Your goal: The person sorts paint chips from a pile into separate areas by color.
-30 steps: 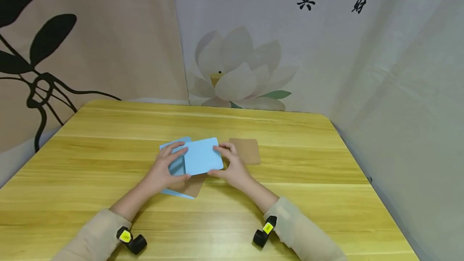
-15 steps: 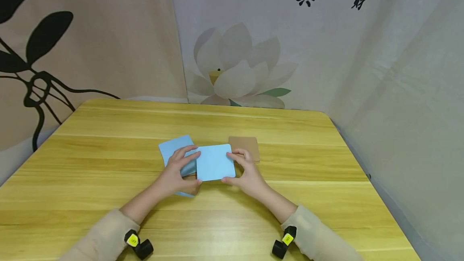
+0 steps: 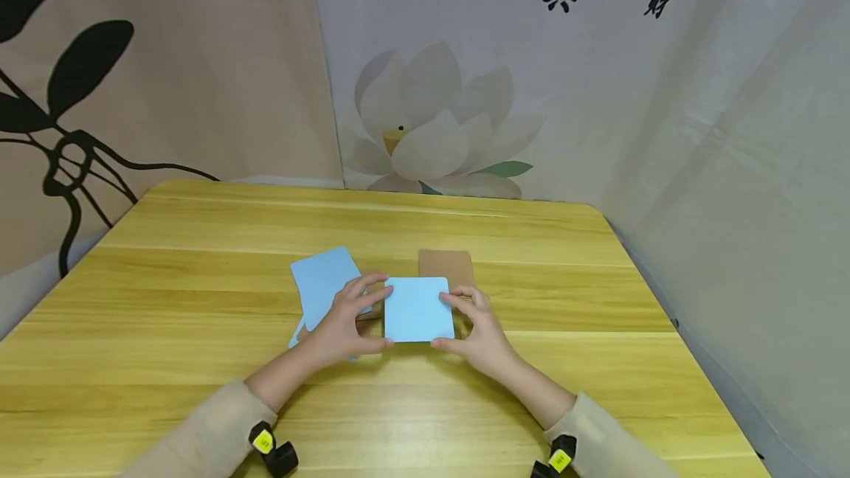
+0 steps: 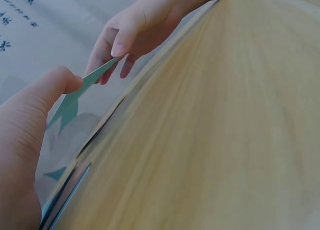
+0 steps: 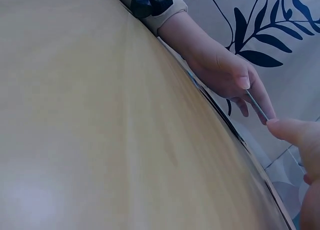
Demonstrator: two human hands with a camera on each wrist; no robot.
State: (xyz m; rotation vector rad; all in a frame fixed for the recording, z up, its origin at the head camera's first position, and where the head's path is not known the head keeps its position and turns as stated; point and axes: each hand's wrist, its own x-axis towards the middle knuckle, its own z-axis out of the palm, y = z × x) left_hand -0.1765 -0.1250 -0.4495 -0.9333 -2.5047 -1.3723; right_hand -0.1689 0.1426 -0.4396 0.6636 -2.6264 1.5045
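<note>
A light blue card [image 3: 418, 310] with rounded corners is held up over the table between both hands. My left hand [image 3: 344, 327] pinches its left edge, thumb at the near corner and fingers at the far one. On the opposite edge, my right hand [image 3: 483, 336] pinches it in the same way. Both wrist views catch the card almost edge-on, raised off the wood. Left of it, a second blue card [image 3: 325, 279] lies at an angle over brown and blue cards, partly covered by my left hand. Behind the held card is a brown card stack [image 3: 446, 262], partly hidden.
The wooden table [image 3: 531, 389] stretches to both sides and toward the front. A curtain [image 3: 571, 109] with a printed lotus and dark leaves hangs behind its far edge. Black cameras [image 3: 274, 448] are worn on the wrists.
Both hands have carried the blue card to the right and slightly nearer, away from the left pile. It has turned nearly square to the view. The left pile shows more now.
</note>
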